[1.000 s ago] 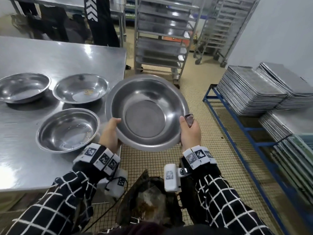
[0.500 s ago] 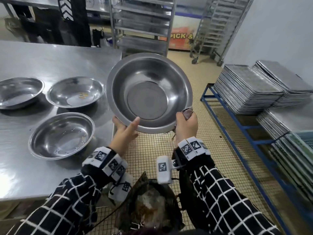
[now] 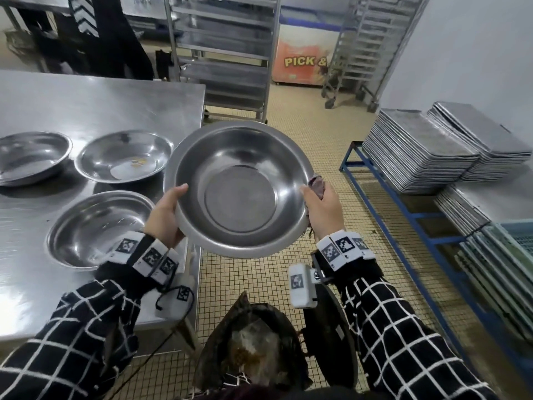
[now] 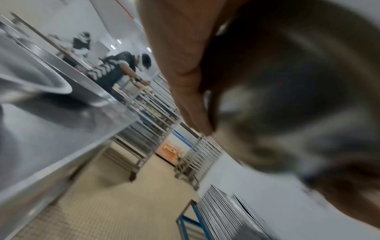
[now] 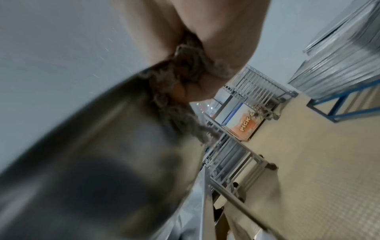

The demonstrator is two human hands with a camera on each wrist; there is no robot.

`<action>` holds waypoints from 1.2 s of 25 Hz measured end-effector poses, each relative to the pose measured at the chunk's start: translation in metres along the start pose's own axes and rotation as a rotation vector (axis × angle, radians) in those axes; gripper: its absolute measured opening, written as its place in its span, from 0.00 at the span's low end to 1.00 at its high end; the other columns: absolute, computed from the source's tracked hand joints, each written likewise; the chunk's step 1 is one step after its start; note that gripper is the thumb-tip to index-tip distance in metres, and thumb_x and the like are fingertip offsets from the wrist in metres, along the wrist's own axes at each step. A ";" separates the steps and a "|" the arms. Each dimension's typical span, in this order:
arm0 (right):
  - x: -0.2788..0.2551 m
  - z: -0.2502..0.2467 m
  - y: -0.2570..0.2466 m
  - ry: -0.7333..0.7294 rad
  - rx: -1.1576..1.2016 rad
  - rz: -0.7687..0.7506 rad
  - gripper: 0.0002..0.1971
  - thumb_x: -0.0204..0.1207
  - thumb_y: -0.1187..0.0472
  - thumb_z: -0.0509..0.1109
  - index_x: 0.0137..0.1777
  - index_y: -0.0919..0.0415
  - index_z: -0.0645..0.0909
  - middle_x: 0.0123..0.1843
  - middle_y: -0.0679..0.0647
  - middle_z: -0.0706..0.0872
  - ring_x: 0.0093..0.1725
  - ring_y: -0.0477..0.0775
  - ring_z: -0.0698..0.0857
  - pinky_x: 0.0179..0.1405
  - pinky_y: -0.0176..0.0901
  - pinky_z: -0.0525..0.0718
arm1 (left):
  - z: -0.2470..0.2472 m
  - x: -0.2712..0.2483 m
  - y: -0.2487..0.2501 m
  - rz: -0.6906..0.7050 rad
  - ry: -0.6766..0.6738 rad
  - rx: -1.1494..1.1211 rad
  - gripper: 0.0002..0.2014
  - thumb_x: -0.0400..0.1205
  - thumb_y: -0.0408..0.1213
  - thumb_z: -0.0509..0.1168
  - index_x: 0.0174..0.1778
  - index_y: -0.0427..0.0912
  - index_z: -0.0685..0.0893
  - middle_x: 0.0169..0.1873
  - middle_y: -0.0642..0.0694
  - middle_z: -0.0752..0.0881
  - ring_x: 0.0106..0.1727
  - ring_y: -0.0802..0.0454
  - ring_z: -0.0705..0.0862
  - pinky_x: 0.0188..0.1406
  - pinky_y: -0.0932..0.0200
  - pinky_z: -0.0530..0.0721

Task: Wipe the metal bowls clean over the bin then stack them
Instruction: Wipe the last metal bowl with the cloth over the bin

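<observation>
I hold a large metal bowl in the air beside the table's right edge, its inside tilted toward me and looking clean. My left hand grips its left rim, thumb on the inside. My right hand grips the right rim and also clutches a dark rag against it; the rag shows bunched in my fingers in the right wrist view. The bowl's underside fills the left wrist view. Below my arms sits the bin with food waste. Three smaller bowls rest on the table: near, middle with crumbs, far left.
The steel table lies to my left. A blue rack with stacked metal trays runs along the right. Wheeled tray racks stand ahead on the tiled floor. A person stands beyond the table.
The bowl rose and tipped toward me, then came back down a little. My left hand shifted along the rim, from the lower edge to the left side.
</observation>
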State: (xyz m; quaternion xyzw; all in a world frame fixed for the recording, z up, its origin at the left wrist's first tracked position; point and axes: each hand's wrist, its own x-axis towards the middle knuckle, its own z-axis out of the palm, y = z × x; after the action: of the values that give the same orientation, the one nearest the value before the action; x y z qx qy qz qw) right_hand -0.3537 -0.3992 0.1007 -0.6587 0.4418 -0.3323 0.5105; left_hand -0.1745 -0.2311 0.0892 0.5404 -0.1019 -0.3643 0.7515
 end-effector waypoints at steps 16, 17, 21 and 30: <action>-0.001 -0.003 0.008 -0.039 0.097 0.092 0.08 0.75 0.62 0.69 0.51 0.64 0.78 0.46 0.62 0.84 0.41 0.59 0.83 0.46 0.55 0.86 | -0.004 -0.017 -0.016 0.079 -0.117 0.059 0.40 0.67 0.58 0.74 0.72 0.44 0.72 0.58 0.41 0.86 0.56 0.41 0.86 0.56 0.38 0.84; 0.001 -0.008 0.008 -0.140 0.045 0.074 0.09 0.74 0.61 0.70 0.52 0.64 0.79 0.48 0.65 0.85 0.42 0.63 0.84 0.48 0.59 0.86 | -0.016 -0.020 -0.004 0.018 -0.153 0.021 0.40 0.64 0.59 0.76 0.69 0.42 0.78 0.58 0.39 0.87 0.57 0.40 0.86 0.60 0.38 0.81; -0.007 0.003 0.000 -0.345 -0.017 0.025 0.06 0.76 0.59 0.70 0.47 0.61 0.79 0.41 0.59 0.82 0.36 0.55 0.80 0.38 0.49 0.83 | -0.042 -0.041 0.012 -0.075 0.035 0.044 0.19 0.78 0.50 0.64 0.55 0.39 0.86 0.38 0.43 0.90 0.41 0.46 0.89 0.50 0.47 0.83; -0.078 0.119 -0.024 -0.327 0.214 0.030 0.08 0.74 0.57 0.69 0.50 0.56 0.77 0.43 0.51 0.83 0.42 0.51 0.83 0.51 0.55 0.87 | -0.055 -0.098 0.004 0.216 0.490 -0.160 0.11 0.86 0.42 0.55 0.49 0.46 0.83 0.33 0.54 0.90 0.37 0.58 0.89 0.32 0.59 0.87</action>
State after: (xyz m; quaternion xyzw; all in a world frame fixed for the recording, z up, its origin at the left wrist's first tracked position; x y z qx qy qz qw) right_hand -0.2721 -0.2805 0.0943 -0.6394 0.3247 -0.2583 0.6473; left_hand -0.2128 -0.1258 0.0943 0.5375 0.0549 -0.1472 0.8285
